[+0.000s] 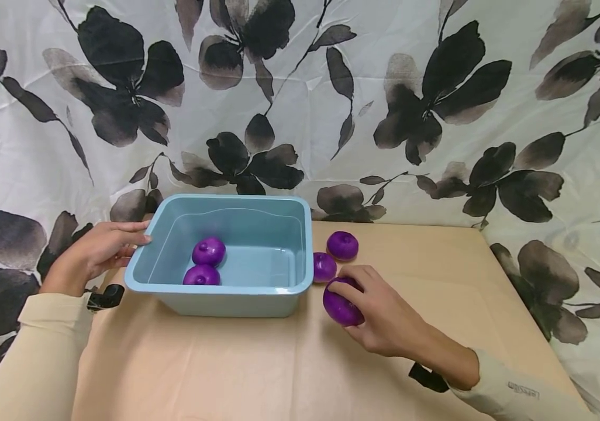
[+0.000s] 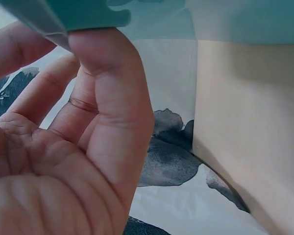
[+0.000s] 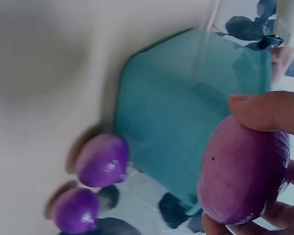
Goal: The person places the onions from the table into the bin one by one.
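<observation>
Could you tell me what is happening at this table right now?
A person works at a tan table. Their right hand grips a purple onion-shaped toy just right of a light blue plastic tub. Their left hand rests on the tub's left rim. Two similar purple toys lie inside the tub, and two more sit on the table by its right wall.

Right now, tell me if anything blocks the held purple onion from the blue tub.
Only the blue tub's own right wall stands between. The right hand has its grip on the purple onion beside that wall; the two loose onions lie farther back, off that path.
</observation>
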`<state>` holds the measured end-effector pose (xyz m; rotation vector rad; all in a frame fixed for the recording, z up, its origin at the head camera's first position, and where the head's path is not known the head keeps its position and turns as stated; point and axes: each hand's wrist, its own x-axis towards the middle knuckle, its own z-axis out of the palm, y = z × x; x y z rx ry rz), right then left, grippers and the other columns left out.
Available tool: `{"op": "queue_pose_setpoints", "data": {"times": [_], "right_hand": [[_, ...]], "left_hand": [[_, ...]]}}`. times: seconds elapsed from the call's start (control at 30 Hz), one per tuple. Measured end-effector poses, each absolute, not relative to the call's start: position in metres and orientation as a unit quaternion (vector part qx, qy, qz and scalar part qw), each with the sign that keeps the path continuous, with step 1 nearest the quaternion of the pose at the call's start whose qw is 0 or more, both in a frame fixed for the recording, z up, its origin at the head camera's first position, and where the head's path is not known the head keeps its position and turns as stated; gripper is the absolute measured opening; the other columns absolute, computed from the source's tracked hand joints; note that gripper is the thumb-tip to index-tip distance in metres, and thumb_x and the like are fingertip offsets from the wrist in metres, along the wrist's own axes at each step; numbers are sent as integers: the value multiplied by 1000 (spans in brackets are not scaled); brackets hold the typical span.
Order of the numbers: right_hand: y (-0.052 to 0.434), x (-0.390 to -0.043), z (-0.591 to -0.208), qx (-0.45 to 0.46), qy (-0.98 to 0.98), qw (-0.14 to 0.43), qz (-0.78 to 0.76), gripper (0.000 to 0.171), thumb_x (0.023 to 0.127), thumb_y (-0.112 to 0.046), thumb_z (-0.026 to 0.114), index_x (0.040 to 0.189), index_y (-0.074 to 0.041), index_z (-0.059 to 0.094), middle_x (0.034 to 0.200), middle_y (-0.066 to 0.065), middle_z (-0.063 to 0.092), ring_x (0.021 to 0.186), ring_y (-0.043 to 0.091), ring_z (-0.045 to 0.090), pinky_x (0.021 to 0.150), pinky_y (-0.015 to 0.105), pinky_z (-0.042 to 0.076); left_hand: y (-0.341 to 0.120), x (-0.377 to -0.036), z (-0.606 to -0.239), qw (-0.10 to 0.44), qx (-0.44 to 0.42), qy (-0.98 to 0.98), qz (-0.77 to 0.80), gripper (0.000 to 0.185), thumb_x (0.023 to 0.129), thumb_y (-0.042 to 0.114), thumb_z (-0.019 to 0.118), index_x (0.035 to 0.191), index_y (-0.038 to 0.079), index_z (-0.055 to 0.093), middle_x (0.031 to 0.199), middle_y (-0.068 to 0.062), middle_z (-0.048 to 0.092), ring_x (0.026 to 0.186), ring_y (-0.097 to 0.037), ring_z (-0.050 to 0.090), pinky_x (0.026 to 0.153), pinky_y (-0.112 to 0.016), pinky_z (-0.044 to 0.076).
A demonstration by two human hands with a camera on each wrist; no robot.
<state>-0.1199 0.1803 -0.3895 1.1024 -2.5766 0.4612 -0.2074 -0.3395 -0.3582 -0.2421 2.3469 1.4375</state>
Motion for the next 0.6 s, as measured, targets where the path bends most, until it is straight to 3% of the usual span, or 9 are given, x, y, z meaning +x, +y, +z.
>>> {"op": "queue_pose_setpoints", "data": {"times": [0.3, 0.6], "right_hand": [[159, -126, -352, 422, -877, 170, 151, 68, 63, -24, 98, 124, -17, 69, 132, 9, 62, 126, 30, 57, 95, 48, 62], [135, -147, -337, 453, -860, 183, 144, 64, 66, -23, 96, 123, -18, 68, 131, 9, 61, 123, 29, 57, 95, 45, 60]], "left_hand": [[-346, -209, -350, 180, -91, 839, 506, 73, 102, 28, 66, 163, 6, 31, 101, 21, 61, 89, -3, 69, 81, -25, 62], [-340, -206, -355, 181, -98, 830, 518, 72, 101, 25, 67, 162, 6, 34, 119, 4, 62, 92, -8, 71, 84, -28, 63]]}}
